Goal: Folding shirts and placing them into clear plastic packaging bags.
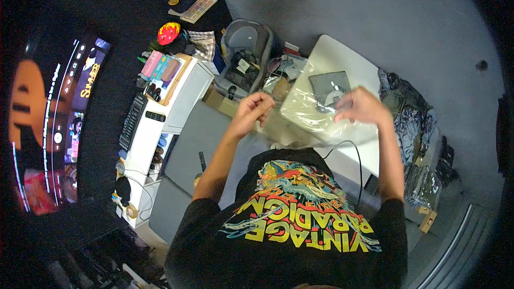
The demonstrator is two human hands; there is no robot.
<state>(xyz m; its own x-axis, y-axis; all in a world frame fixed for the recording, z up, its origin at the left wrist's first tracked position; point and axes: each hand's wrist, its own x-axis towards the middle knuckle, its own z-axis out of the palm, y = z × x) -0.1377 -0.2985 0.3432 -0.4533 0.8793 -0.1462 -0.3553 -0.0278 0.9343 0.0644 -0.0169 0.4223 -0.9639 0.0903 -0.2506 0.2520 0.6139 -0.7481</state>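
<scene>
A clear, shiny plastic bag (308, 123) is spread between my hands, over the near side of a white table (350, 56). At its left side my left hand (252, 113) is closed, thumb against curled fingers, on the plastic's edge. My right hand (365, 108), somewhat blurred, is closed in a pinch at the plastic's right side. Beneath and beyond the plastic, a dark grey square thing (324, 83) with a pale round part lies on the tabletop, partly behind my right fingers.
A black cable (360, 163) curves over the table's near edge. Piled dark clothes (404, 107) lie to the right. Left of the table stand a grey child seat (243, 37) and a white cabinet (176, 101) holding a keyboard (133, 123). A lit screen (56, 128) is at far left.
</scene>
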